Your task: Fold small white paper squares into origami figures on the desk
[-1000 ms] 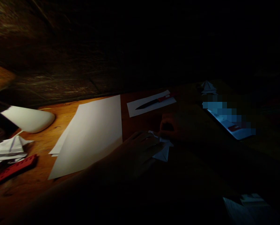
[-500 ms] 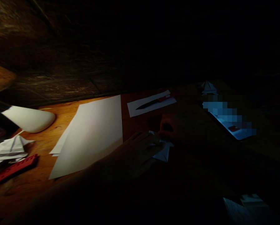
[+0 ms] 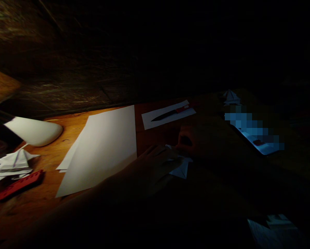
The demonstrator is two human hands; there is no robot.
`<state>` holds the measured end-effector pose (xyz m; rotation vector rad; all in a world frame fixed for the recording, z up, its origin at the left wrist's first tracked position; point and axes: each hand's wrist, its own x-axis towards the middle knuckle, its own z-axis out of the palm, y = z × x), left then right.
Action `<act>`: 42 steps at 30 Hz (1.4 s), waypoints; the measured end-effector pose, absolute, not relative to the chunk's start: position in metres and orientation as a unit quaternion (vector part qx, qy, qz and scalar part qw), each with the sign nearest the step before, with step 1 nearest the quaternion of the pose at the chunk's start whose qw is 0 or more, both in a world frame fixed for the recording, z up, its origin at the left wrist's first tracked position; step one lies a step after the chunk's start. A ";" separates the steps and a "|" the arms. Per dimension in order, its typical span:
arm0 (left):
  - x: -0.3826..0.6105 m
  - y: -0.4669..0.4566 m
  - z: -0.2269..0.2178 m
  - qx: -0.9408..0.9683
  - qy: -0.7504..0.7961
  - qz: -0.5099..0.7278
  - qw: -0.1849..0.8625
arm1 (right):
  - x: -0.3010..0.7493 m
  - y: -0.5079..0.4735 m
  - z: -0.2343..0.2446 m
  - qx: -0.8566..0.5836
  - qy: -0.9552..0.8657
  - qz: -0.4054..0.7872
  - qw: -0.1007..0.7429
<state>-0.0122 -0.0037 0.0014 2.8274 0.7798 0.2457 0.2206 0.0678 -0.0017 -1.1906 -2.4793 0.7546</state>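
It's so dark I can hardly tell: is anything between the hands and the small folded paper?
Nothing visible is: the left hand lies over the folded paper, the right hand at its far edge. The knife lies beyond them. Shadow hides the exact contact.

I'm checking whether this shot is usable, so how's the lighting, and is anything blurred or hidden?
Head view: warm light on the left brightens the white sheet; head view: the left hand and right hand sit in deep shadow at the folded paper, detail mostly lost; head view: the device glows blue, partly pixelated; head view: the wall looks smeared upper left.
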 end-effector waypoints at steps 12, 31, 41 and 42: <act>-0.011 -0.002 0.008 0.953 0.260 0.100 0.120 | 0.221 0.069 0.000 -0.422 -0.854 0.271 0.141; -0.011 -0.001 0.006 0.951 0.259 0.105 0.136 | 0.235 0.079 0.005 -0.367 -0.841 0.363 0.163; -0.011 -0.002 0.005 0.950 0.261 0.103 0.134 | 0.233 0.077 -0.003 -0.370 -0.860 0.315 0.154; -0.011 -0.002 0.005 0.950 0.261 0.104 0.134 | 0.232 0.076 -0.002 -0.371 -0.865 0.302 0.149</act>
